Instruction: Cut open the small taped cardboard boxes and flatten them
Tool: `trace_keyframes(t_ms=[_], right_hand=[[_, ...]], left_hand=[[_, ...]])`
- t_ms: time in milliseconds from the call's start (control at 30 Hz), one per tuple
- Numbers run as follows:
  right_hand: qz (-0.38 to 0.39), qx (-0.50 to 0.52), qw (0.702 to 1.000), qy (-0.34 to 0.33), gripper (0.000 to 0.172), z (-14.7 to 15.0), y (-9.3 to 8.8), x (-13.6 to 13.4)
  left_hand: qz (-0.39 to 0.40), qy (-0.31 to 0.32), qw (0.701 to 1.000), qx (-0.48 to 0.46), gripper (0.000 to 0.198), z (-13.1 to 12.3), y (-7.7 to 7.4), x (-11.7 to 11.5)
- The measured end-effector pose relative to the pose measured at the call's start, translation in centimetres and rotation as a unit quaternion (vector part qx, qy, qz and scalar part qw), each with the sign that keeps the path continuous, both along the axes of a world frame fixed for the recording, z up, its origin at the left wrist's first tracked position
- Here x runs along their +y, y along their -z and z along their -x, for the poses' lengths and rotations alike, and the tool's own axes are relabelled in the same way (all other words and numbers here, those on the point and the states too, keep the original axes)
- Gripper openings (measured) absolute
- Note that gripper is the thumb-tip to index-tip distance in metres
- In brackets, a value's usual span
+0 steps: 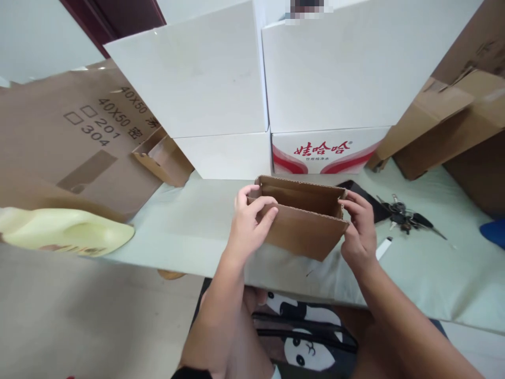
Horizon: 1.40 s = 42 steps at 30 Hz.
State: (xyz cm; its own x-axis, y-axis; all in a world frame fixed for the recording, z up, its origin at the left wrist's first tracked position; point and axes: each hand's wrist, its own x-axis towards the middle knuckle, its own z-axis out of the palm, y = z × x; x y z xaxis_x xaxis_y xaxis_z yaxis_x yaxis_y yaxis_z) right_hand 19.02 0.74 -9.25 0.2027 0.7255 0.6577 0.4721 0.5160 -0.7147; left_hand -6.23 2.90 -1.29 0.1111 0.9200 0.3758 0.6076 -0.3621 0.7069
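Fingers (262,201) of left hand (246,223) and right hand (360,229) clamp the ends of a half-opened cardboard box (303,223); squaring it likely needs even pressure.

I see a table (189,226) under a pale green cover, in soft, even light. White boxes (197,79) stand along its back edge. Low on the right-hand one is a panel with red print (323,152). A flat brown cardboard sheet (59,142) lies over the left edge, and brown cartons (445,121) crowd the back right corner. Behind them I make out a pale wall (35,37) and a dark red door frame (114,18). The floor (79,316) below the front edge is beige.
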Motion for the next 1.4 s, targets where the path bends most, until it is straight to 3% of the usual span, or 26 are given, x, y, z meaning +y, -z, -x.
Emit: trace_keyframes(t_ms=[100, 267, 500, 567, 733, 867, 1000, 1233, 1400], right_hand=[[0.002, -0.025, 1.0, 0.0, 0.031, -0.1, -0.9, 0.3], [-0.007, -0.025, 0.999, -0.035, 0.031, 0.1, -0.3, -0.7], [-0.016, 0.014, 0.999, -0.046, 0.031, 0.7, -0.1, -1.0], [-0.024, 0.013, 0.998, -0.05, 0.033, 0.8, -0.2, -1.1], [-0.008, 0.019, 0.996, -0.082, 0.044, 0.6, -0.1, -1.4], [0.023, 0.012, 0.995, -0.099, 0.048, 0.6, 0.2, -1.7], [0.013, 0.029, 0.994, -0.108, 0.052, 0.9, 0.1, -1.8], [-0.083, 0.004, 0.995, -0.061, 0.027, 0.2, -1.7, -0.8], [-0.03, -0.081, 0.996, -0.005, 0.022, -1.0, -4.0, -0.6]], left_hand=[[-0.022, -0.003, 0.999, -0.04, 0.013, 0.2, 0.2, 0.4], [-0.054, -0.06, 0.977, -0.198, 0.037, 2.2, 1.6, 0.3], [0.006, -0.135, 0.939, -0.316, 0.016, 0.8, 1.8, 0.5], [0.033, -0.115, 0.938, -0.325, 0.014, 0.8, 1.6, 0.4], [0.095, -0.042, 0.942, -0.318, 0.048, 1.5, 1.3, -0.3], [0.087, -0.011, 0.946, -0.313, 0.063, 1.6, 1.1, -0.4], [0.071, -0.008, 0.95, -0.305, 0.063, 1.5, 1.3, -0.4], [0.047, 0.042, 0.947, -0.316, 0.066, 1.8, 2.2, -0.3], [0.047, 0.107, 0.95, -0.29, 0.07, 2.0, 2.6, -0.4]])
